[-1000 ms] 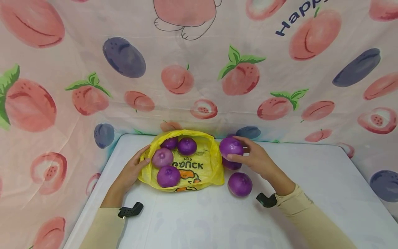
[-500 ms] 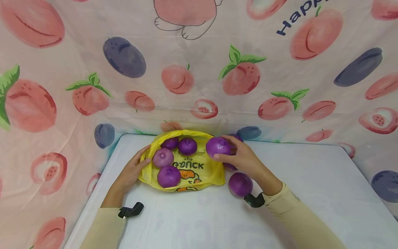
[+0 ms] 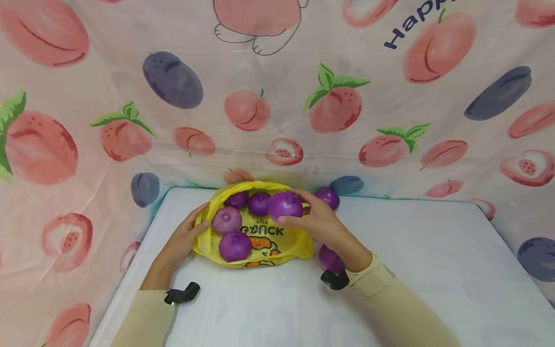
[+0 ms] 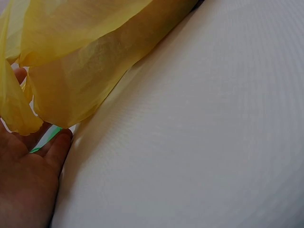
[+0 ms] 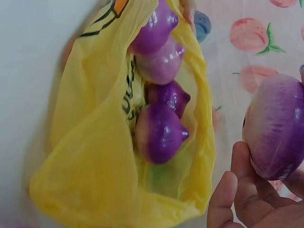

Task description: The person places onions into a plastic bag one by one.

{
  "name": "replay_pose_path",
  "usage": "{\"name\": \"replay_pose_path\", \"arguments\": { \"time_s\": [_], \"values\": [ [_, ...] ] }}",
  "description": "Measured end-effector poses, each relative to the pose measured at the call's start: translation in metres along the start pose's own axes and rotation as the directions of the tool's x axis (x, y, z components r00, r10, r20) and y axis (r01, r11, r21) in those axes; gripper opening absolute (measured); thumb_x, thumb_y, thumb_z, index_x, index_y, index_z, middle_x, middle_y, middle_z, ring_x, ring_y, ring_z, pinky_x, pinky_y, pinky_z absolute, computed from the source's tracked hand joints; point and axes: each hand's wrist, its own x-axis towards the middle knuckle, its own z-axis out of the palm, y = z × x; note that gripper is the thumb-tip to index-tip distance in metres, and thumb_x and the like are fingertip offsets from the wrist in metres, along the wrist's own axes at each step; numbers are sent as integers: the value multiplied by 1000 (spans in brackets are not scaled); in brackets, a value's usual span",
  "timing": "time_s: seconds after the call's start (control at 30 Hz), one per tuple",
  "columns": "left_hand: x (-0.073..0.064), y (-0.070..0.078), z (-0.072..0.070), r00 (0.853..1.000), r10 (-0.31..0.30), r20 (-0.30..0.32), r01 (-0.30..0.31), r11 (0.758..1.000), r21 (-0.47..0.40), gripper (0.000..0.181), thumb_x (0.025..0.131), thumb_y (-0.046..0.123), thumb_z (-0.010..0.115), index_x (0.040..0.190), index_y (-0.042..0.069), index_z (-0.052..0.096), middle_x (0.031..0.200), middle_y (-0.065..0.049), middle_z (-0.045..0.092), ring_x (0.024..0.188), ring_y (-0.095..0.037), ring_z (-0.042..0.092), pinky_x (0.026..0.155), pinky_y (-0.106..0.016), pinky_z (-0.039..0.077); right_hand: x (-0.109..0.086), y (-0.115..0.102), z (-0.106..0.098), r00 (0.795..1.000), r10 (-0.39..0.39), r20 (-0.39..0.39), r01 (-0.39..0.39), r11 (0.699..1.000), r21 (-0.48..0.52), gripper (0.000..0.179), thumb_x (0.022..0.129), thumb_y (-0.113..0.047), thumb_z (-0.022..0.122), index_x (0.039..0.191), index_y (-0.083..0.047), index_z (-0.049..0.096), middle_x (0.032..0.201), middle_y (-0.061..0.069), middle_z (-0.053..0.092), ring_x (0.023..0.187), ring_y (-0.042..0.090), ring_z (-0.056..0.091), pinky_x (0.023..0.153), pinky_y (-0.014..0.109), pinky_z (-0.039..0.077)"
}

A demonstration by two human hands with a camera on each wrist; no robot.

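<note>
A yellow plastic bag [image 3: 303, 243] lies on the white table, its mouth spread toward me, with several purple onions inside. Among them are a paler onion [image 3: 227, 220] and a darker onion [image 3: 235, 246] at the left. At the bag's left rim, my left hand [image 3: 182, 238] holds the edge; in the left wrist view yellow film covers part of its fingers. My right hand [image 3: 323, 219] grips a purple onion [image 3: 284, 205] between thumb and fingers, over the right part of the bag's mouth. The right wrist view shows this held onion [image 5: 278, 126] beside the bag [image 5: 90, 161].
Right of the bag, one onion [image 3: 327, 198] sits by the back edge of the table [image 3: 433, 270]. Another onion [image 3: 331, 259] is partly covered by my right wrist. A fruit-printed cloth [image 3: 282, 77] hangs behind the table. Each wrist wears a black camera [image 3: 182, 293].
My right hand has carried its onion leftward, from beside the bag to over its mouth. The onion at the back right has come into fuller view. My left hand has stayed still.
</note>
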Motion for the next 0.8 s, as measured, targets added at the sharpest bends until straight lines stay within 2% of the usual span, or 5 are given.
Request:
{"name": "replay_pose_path", "arguments": {
  "time_s": [0.17,0.37,0.8],
  "values": [
    [0,1,0,1000,-11,-3,11,1000,10,63,105,41,56,161,33,29,171,-1,20,156,-28,21,98,-5,36,5,-5,12,1000,-19,0,19,1000,-10,90,74,-56,87,151,-34,46,133,3,63,111,26,64,96,41,57],
    [0,-1,-1,1000,0,-1,0,1000,10,63,104,41,56,161,34,30,171,-2,20,156,-28,21,99,-5,36,10,-6,29,999,-36,8,36,999,17,81,76,-49,88,147,-35,50,132,4,63,108,26,65,94,40,57],
    [2,-4,-1,1000,-7,-2,7,1000,3,62,104,43,57,160,37,31,170,0,21,155,-27,23,99,-6,38,32,12,60,999,-24,26,25,1000,-9,89,77,-56,85,152,-29,46,143,5,58,124,27,61,105,47,52]
  ]
}}
